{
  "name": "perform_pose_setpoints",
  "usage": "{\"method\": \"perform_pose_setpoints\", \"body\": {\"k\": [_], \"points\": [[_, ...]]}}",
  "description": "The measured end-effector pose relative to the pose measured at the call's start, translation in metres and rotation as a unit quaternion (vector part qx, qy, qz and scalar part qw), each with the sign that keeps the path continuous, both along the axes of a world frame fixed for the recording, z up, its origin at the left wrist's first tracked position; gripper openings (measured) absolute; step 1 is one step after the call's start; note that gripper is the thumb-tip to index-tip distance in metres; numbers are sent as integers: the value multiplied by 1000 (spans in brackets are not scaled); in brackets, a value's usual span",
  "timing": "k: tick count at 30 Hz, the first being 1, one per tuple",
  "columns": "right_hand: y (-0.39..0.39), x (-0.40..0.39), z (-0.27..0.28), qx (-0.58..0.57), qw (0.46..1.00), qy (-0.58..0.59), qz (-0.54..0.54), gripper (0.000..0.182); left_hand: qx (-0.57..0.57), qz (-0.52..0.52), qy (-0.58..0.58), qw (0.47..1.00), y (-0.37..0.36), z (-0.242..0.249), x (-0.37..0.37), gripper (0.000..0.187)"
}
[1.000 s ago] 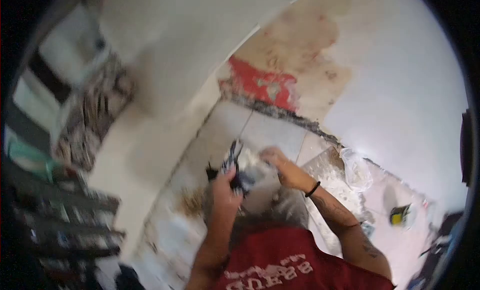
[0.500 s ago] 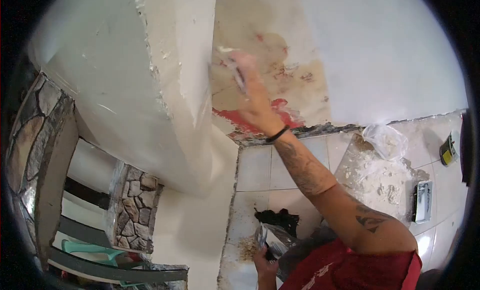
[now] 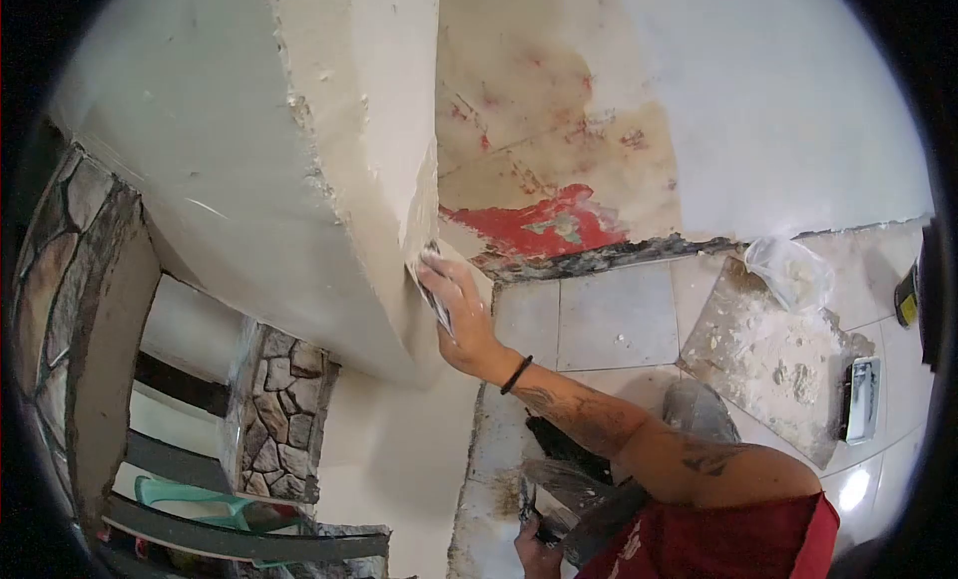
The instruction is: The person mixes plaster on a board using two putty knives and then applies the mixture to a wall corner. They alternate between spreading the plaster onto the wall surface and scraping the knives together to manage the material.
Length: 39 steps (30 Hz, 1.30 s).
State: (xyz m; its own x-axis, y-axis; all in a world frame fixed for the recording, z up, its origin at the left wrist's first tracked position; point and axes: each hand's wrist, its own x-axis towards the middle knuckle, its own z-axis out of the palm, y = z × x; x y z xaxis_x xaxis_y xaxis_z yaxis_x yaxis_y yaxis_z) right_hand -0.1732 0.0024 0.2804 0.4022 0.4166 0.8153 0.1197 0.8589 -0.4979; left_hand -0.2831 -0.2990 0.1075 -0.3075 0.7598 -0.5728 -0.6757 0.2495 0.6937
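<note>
My right hand [image 3: 457, 305] is closed round a flat putty knife [image 3: 433, 302], whose blade lies at the edge of the white wall column [image 3: 384, 180]. Wet pale putty [image 3: 423, 195] runs along that edge just above the blade. Low in the view, my left hand [image 3: 539, 556] grips a flat, light-faced plate [image 3: 544, 506] close to my body; its lower part is hidden. Behind the right hand, the wall shows a tan patch [image 3: 539, 90] with a bare red area [image 3: 544, 223] near the floor.
On the tiled floor lies a board [image 3: 738, 355] covered with white powder and lumps, with a clear plastic bag [image 3: 791, 273] at its far end. A metal-faced tray [image 3: 861, 399] and a dark container [image 3: 907, 298] stand to the right. Stone-clad pillars [image 3: 279, 409] and grey steps [image 3: 180, 459] are at left.
My right hand has swept down and left with the putty knife, from the tan patch to the column's edge. Fresh putty now shows along that edge. The left hand stays low by my body.
</note>
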Motion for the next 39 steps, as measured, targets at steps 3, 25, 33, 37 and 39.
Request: {"method": "perform_pose_setpoints", "body": {"k": [3,25,33,37,39], "points": [[-6,21,-14,15,999,-21,22,56,-2,-71,92,993,-1,-15,-11,29],[-42,-22,-27,-16,995,11,95,60,-38,-13,8,999,-1,-19,-22,35],[62,56,31,-156,970,180,58,54,23,-35,-36,998,-5,-19,-30,32],[53,40,52,-131,982,135,3,55,12,-8,-17,1000,-9,0,-11,21],[31,27,50,-175,979,104,-23,58,22,-1,-31,999,-13,-11,-17,21]]}}
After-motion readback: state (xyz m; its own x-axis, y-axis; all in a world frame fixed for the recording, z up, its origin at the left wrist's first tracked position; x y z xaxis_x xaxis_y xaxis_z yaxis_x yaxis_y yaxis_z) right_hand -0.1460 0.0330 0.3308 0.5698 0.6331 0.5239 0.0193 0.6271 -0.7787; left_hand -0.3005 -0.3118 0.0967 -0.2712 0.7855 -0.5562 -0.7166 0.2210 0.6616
